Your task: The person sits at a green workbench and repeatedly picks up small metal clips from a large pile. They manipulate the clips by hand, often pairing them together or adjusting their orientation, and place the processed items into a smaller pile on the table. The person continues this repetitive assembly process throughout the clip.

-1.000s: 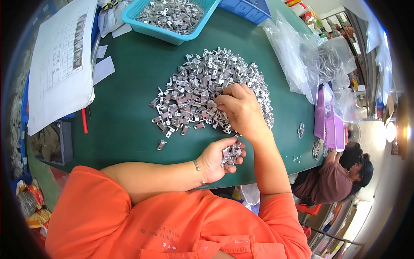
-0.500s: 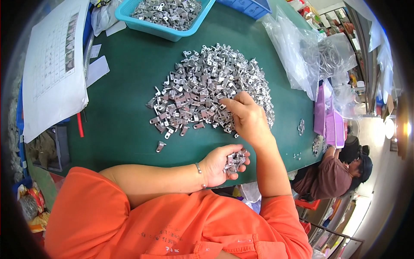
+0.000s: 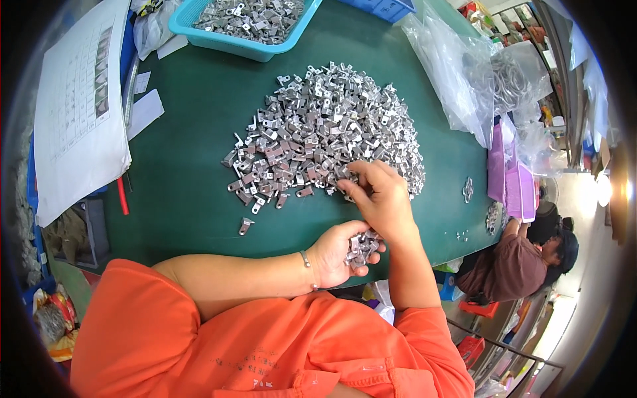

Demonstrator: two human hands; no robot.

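A broad heap of small bent metal brackets with holes (image 3: pixel 325 126) lies on the green tabletop. My left hand (image 3: pixel 335 255), palm up and fingers curled, cradles a cluster of the same brackets (image 3: pixel 361 249) at the table's near edge. Above it, my right hand (image 3: pixel 379 196) is at the heap's near right edge, with thumb and forefinger closed around a small metal bracket (image 3: pixel 347 178), partly hidden among the others. One bracket (image 3: pixel 245 226) lies apart, left of my hands.
A light blue basket (image 3: pixel 232 45) of brackets stands at the far left, near a blue bin (image 3: pixel 385 10). Printed sheets (image 3: pixel 83 126) hang at left. Clear plastic bags (image 3: pixel 444 73) and purple baskets (image 3: pixel 517 182) line the right side. Another person (image 3: pixel 514 265) sits at far right.
My right hand has drawn back slightly toward me, out of the heap and closer to my left hand. My left hand stays in place, still holding its brackets.
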